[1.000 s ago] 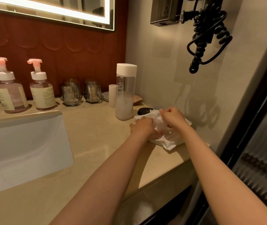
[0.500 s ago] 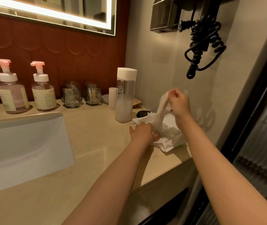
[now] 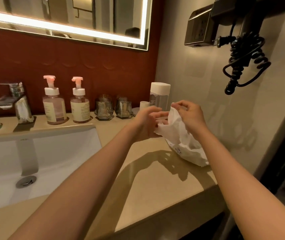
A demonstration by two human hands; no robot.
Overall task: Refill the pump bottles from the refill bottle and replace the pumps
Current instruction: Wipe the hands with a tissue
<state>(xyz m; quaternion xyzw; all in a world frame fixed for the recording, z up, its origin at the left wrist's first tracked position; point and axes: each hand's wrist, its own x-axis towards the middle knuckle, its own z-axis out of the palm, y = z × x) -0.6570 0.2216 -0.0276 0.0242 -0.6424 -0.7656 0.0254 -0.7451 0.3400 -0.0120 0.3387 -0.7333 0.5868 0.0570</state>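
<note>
Hands first, in the head view: the right hand pinches the top edge of a thin white sheet, and the left hand curls its fingers round a lower fold, above a white packet on the surface. The pump bottles stand at ten o'clock from the hands, pumps on, behind the sink. The refill bottle stands capped at twelve o'clock, just behind the hands. The pump bottles look like smooth, stiff, part-full plastic, probably slippery when wet: steady the body and twist the white collar. The tall refill bottle looks tippy, so grasp it mid-body.
</note>
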